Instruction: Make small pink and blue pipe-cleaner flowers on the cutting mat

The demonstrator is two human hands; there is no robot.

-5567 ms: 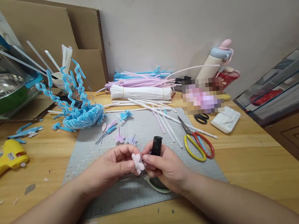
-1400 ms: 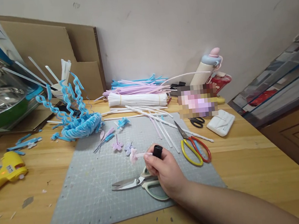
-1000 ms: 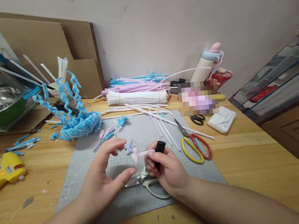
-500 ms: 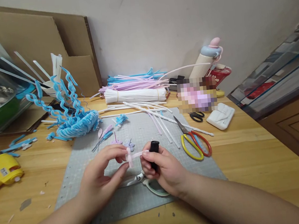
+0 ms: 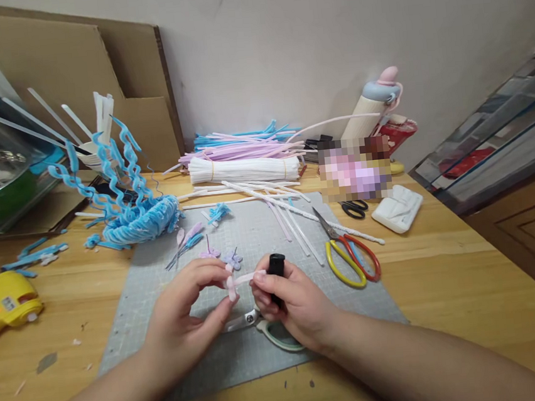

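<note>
My left hand (image 5: 187, 303) pinches the looped end of a pale pink pipe cleaner (image 5: 231, 285) between thumb and fingertips. Its straight tail runs to my right hand (image 5: 293, 296), where thumb and finger grip it. Wrapped in the same right fist is an upright black stick-like object (image 5: 276, 266), perhaps a lighter. Below the hands, on a grey cutting mat (image 5: 208, 370), lie scissors with pale green handles (image 5: 281, 341), partly hidden by the right hand. Just beyond the left fingers are small purple pipe-cleaner flowers (image 5: 232, 260) with thin stems.
Red-and-yellow-handled scissors (image 5: 346, 262) lie right of the hands. A yellow glue gun (image 5: 15, 307) rests at the left. A blue pipe-cleaner ring with curly stems (image 5: 144, 222) stands at the back left. Bundled white pipe cleaners (image 5: 245, 169) lie along the wall, near a white case (image 5: 398, 209).
The hands keep nearly the same pose. My left thumb has shifted slightly toward the lower end of the pink piece. The whole view has moved a little.
</note>
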